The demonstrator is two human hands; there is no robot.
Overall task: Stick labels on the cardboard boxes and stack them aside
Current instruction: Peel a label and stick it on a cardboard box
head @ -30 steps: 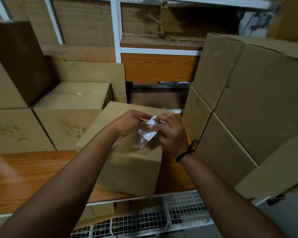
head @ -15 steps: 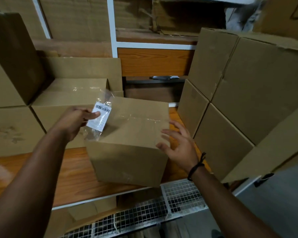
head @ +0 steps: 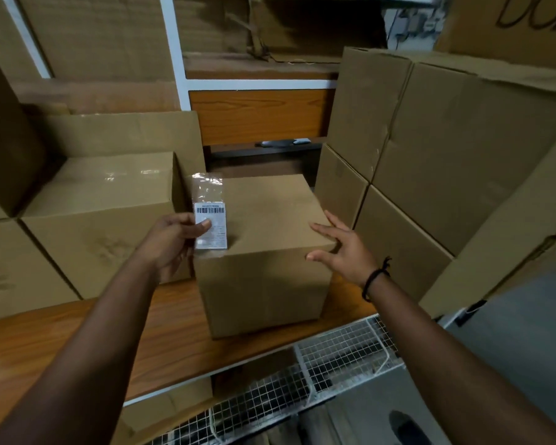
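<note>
label poised over the middle box, not yet stuck

the left hand (head: 170,242) pinches one barcode label (head: 211,224) with the thumb on its face and clear film trailing above it. it holds it at the top left edge of the small cardboard box (head: 267,226) on the wooden worktop (head: 161,332). the right hand (head: 344,248) lies open, fingers spread, on the box's right top edge. to me this is the sticking step: next the label wants laying flat on the lid and smoothing down while the other hand steadies the box. count: one label, one box under the hands, three left-side boxes (head: 103,200), two big right-side boxes (head: 463,149) as far as i can tell, more cut off.
</note>
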